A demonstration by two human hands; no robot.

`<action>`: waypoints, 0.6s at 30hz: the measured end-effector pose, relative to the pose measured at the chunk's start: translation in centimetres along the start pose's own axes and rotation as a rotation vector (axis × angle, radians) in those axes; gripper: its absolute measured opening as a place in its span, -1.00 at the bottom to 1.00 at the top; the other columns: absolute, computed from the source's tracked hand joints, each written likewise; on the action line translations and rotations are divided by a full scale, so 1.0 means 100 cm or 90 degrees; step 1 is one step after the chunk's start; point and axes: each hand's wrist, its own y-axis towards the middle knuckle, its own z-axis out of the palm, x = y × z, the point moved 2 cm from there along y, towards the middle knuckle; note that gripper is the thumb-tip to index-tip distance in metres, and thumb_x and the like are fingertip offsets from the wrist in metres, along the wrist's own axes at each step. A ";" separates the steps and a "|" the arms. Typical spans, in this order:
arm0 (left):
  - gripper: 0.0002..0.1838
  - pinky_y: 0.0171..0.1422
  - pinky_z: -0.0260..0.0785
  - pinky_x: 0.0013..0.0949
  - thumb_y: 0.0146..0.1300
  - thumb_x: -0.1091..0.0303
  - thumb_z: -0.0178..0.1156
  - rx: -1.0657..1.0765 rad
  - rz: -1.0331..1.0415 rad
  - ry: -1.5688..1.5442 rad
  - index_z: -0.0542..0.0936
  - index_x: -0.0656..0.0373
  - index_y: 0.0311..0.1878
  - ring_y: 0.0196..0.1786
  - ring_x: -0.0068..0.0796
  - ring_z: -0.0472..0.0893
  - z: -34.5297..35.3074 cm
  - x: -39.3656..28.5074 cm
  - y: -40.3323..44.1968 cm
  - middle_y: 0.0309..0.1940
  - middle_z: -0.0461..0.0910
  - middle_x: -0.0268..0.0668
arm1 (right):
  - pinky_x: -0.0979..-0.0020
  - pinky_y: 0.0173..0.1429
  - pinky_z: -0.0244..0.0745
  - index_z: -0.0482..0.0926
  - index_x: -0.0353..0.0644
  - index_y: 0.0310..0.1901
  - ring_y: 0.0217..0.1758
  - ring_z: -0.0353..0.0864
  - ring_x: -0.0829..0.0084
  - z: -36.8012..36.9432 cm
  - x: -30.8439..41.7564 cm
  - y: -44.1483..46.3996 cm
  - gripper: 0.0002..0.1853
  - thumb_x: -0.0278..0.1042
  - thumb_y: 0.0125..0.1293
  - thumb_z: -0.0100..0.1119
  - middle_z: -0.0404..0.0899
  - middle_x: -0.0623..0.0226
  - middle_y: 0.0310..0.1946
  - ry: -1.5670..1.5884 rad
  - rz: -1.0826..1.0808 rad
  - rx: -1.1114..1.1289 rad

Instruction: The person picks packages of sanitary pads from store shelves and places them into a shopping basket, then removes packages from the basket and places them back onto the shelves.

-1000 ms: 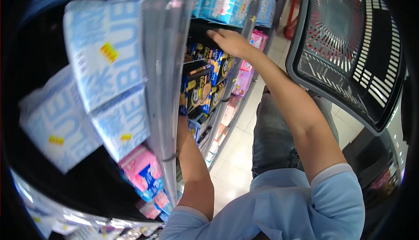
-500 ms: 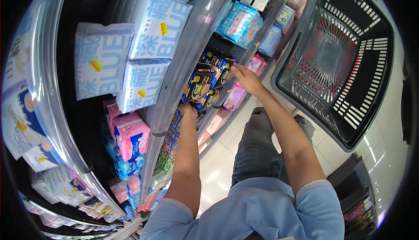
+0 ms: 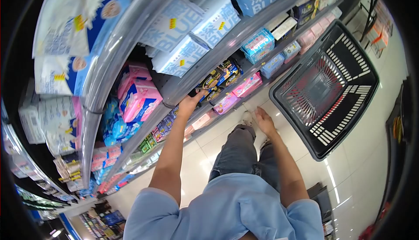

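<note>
My left hand (image 3: 189,103) is at the shelf, its visible fingers stretched out against the near side of several black and gold packs (image 3: 212,78) with blue edges. Part of that hand is hidden by the packs. My right hand (image 3: 264,121) hangs over the floor, away from the shelf, holding nothing, with its fingers loosely extended. Beside the black packs lie pink packs (image 3: 247,84) on the lower shelf. A turquoise pack (image 3: 258,44) stands farther along the same shelf as the black ones.
A black shopping basket (image 3: 325,91) with slotted walls is to the right of my legs. Above the black packs, a shelf holds blue-and-white packs (image 3: 216,19) with yellow price stickers. Pink packs (image 3: 139,98) sit on the left. Pale tiles (image 3: 209,152) cover the floor.
My right hand has left the black packs and moved down and right over the floor. My left hand stays at the packs. The view has shifted, showing more of the shelves.
</note>
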 end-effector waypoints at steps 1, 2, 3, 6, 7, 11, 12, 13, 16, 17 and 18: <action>-0.36 0.10 0.26 -0.32 -0.06 0.04 0.37 -0.008 -0.007 -0.013 0.47 0.38 -0.04 -0.05 -0.20 0.50 0.002 -0.003 0.005 -0.11 0.53 -0.01 | 0.29 0.19 0.30 0.30 -0.21 0.20 0.12 0.45 0.10 -0.005 -0.006 -0.010 -0.44 0.03 0.31 -0.14 0.47 -0.01 0.04 -0.019 0.009 -0.004; -0.38 0.09 0.27 -0.32 -0.05 0.02 0.35 -0.016 -0.016 -0.027 0.50 0.37 -0.07 -0.05 -0.19 0.51 0.005 -0.003 0.009 -0.11 0.54 -0.02 | 0.28 0.18 0.31 0.30 -0.21 0.19 0.11 0.46 0.09 -0.010 -0.012 -0.020 -0.44 0.03 0.31 -0.14 0.47 -0.02 0.02 -0.039 0.021 -0.001; -0.39 0.09 0.27 -0.32 -0.04 -0.01 0.34 -0.023 -0.024 -0.041 0.52 0.36 -0.09 -0.04 -0.19 0.51 0.009 -0.002 0.014 -0.11 0.55 -0.02 | 0.28 0.17 0.33 0.30 -0.21 0.19 0.10 0.47 0.09 -0.016 -0.017 -0.030 -0.44 0.03 0.31 -0.14 0.48 -0.03 0.01 -0.058 0.032 0.000; -0.42 0.09 0.28 -0.32 -0.02 -0.04 0.30 -0.054 -0.009 -0.023 0.55 0.34 -0.13 -0.02 -0.17 0.51 0.018 0.011 0.026 -0.09 0.56 -0.02 | 0.27 0.16 0.34 0.31 -0.20 0.19 0.09 0.47 0.05 -0.032 -0.037 -0.055 -0.43 0.04 0.29 -0.12 0.48 -0.09 -0.01 -0.099 0.067 -0.005; -0.42 0.09 0.28 -0.32 -0.01 -0.04 0.29 -0.069 0.000 -0.004 0.56 0.33 -0.14 -0.02 -0.17 0.52 0.018 0.016 0.029 -0.08 0.56 -0.01 | 0.26 0.16 0.33 0.31 -0.21 0.19 0.09 0.47 0.04 -0.038 -0.040 -0.062 -0.43 0.05 0.29 -0.12 0.48 -0.10 -0.01 -0.103 0.078 0.002; -0.47 0.10 0.28 -0.27 -0.04 0.06 0.32 -0.116 -0.007 0.025 0.54 0.30 -0.11 -0.05 -0.10 0.52 0.033 0.034 0.032 -0.17 0.57 0.01 | 0.26 0.16 0.34 0.33 -0.23 0.18 0.09 0.47 0.03 -0.062 -0.070 -0.083 -0.44 0.02 0.28 -0.13 0.47 -0.11 0.00 -0.155 0.133 0.002; -0.48 0.10 0.28 -0.24 -0.05 0.10 0.33 -0.130 -0.033 -0.006 0.54 0.30 -0.11 -0.06 -0.08 0.51 0.038 0.039 0.031 -0.20 0.57 0.01 | 0.25 0.16 0.34 0.33 -0.24 0.17 0.09 0.47 0.03 -0.066 -0.089 -0.084 -0.44 0.01 0.28 -0.13 0.46 -0.12 0.01 -0.169 0.144 0.003; -0.50 0.10 0.28 -0.22 -0.07 0.13 0.34 -0.144 -0.057 -0.037 0.54 0.29 -0.11 -0.07 -0.06 0.51 0.043 0.041 0.027 -0.22 0.57 0.01 | 0.25 0.16 0.34 0.34 -0.25 0.17 0.09 0.46 0.03 -0.071 -0.104 -0.083 -0.44 0.00 0.28 -0.13 0.46 -0.12 0.01 -0.182 0.155 0.004; -0.23 0.24 0.20 -0.21 -0.11 0.19 0.34 -0.382 -0.019 0.045 0.28 0.35 0.16 0.11 0.05 0.37 0.057 0.042 -0.007 0.04 0.37 0.12 | 0.22 0.16 0.34 0.37 -0.28 0.12 0.08 0.46 0.00 -0.086 -0.122 -0.092 -0.47 -0.03 0.28 -0.13 0.45 -0.12 0.01 -0.237 0.191 0.022; -0.17 0.28 0.18 -0.22 -0.10 0.17 0.33 -0.446 -0.014 0.028 0.21 0.36 0.21 0.15 0.08 0.33 0.066 0.048 -0.018 0.11 0.31 0.16 | 0.25 0.14 0.36 0.37 -0.26 0.12 0.06 0.48 0.05 -0.090 -0.123 -0.096 -0.47 -0.02 0.26 -0.09 0.49 -0.09 -0.03 -0.297 0.154 0.036; -0.02 0.37 0.07 -0.24 -0.11 0.20 0.33 -0.324 -0.104 -0.005 -0.01 0.39 0.31 0.25 0.12 0.20 0.070 0.052 -0.031 0.24 0.10 0.21 | 0.27 0.12 0.37 0.38 -0.24 0.13 0.03 0.50 0.09 -0.095 -0.120 -0.102 -0.47 -0.02 0.25 -0.05 0.52 -0.06 -0.07 -0.355 0.121 0.046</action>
